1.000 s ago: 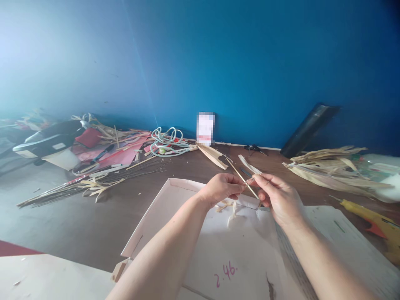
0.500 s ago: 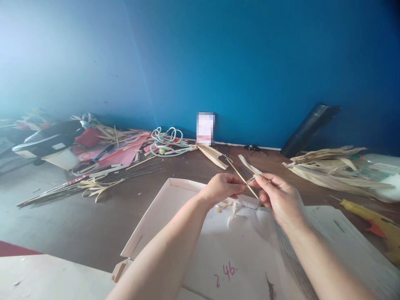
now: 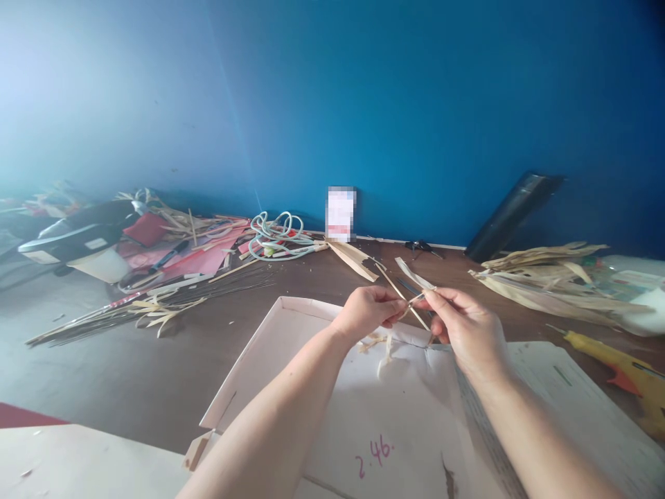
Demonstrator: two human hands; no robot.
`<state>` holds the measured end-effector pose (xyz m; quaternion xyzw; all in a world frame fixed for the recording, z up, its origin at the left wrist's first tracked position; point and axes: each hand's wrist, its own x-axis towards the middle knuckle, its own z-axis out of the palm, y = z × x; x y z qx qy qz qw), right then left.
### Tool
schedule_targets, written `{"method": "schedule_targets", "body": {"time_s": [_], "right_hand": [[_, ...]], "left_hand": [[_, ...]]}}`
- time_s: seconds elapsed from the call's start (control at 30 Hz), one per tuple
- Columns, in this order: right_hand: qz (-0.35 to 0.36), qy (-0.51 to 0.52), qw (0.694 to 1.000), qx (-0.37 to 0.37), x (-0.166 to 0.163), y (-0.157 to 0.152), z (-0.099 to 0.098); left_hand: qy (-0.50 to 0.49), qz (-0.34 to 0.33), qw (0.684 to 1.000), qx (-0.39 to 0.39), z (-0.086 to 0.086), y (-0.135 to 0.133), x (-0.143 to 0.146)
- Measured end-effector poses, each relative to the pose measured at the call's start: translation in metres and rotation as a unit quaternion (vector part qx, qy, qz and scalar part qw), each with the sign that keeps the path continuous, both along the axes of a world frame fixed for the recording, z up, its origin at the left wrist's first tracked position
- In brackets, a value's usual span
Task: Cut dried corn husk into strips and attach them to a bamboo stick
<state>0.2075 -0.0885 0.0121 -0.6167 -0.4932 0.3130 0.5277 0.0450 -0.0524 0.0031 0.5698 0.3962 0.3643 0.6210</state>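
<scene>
My left hand (image 3: 368,315) and my right hand (image 3: 467,329) meet above the far edge of a white cardboard box lid (image 3: 337,416). Between them a thin pale stick (image 3: 418,318) slants down to the right. A narrow strip of dried corn husk (image 3: 416,299) crosses the stick, pinched by the thumb and forefinger of each hand. A wider pale husk piece (image 3: 413,273) rises behind my right fingertips; whether it joins the narrow strip I cannot tell. Small pale husk scraps (image 3: 385,346) lie in the lid under my hands.
Dried corn husks (image 3: 545,284) lie at right, near a yellow glue gun (image 3: 597,346). A coiled pale cable (image 3: 278,235) sits at the back. Thin wires (image 3: 104,320), scissors (image 3: 140,277) and pink paper (image 3: 208,253) cover the left. A black roll (image 3: 512,215) leans on the wall.
The narrow strip is now drawn straighter between my fingertips across the stick. My left fingers have shifted slightly left and down; my right hand has barely moved.
</scene>
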Motion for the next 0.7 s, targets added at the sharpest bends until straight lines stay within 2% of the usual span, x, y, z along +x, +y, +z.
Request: {"method": "schedule_targets", "body": {"time_s": [0.23,0.43,0.7], "right_hand": [[-0.002,-0.009,1.000,0.001,0.0011,0.0000,-0.0016],[-0.012,-0.022,1.000,-0.010,0.0022,-0.0009,0.0016],[-0.007,-0.021,1.000,-0.006,0.0017,0.0002,-0.0021]], "left_hand": [[-0.001,-0.012,1.000,0.012,-0.0002,-0.0020,0.0000],[0.005,0.003,0.999,0.039,0.0012,-0.0030,0.0017],[0.023,0.002,0.999,0.028,0.0016,-0.0026,0.0017]]}}
